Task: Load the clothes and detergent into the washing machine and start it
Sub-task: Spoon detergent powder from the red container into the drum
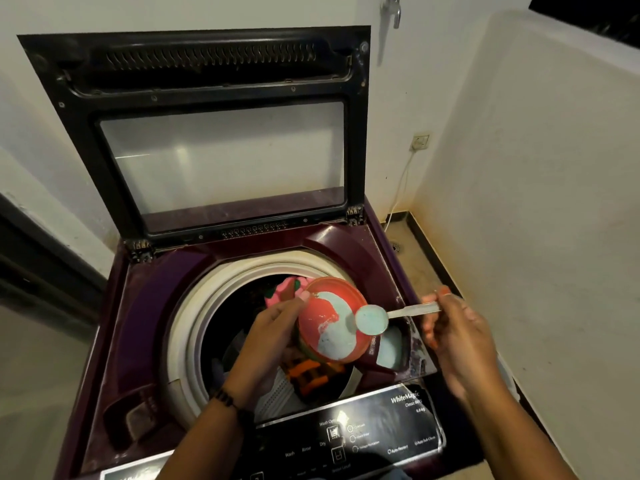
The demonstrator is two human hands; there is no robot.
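A dark maroon top-load washing machine (pixel 145 306) stands with its glass lid (pixel 221 157) raised. Inside the drum (pixel 194 313) lie mixed clothes (pixel 304 375), pink, orange and white. My left hand (pixel 266 341) grips a red detergent container (pixel 329 323), tilted over the drum, with pale blue powder inside. My right hand (pixel 453 327) pinches the handle of a spoon (pixel 372 318) heaped with blue powder, at the container's right rim. Below the spoon sits the open detergent tray (pixel 391 351), which holds some blue powder.
The control panel (pixel 363 434) runs along the machine's front edge. A white wall (pixel 536 168) closes in on the right, with a socket and cable (pixel 419 142) at the back corner. A tap (pixel 393 10) hangs above. Bare floor with a drain (pixel 396 247) lies behind the machine.
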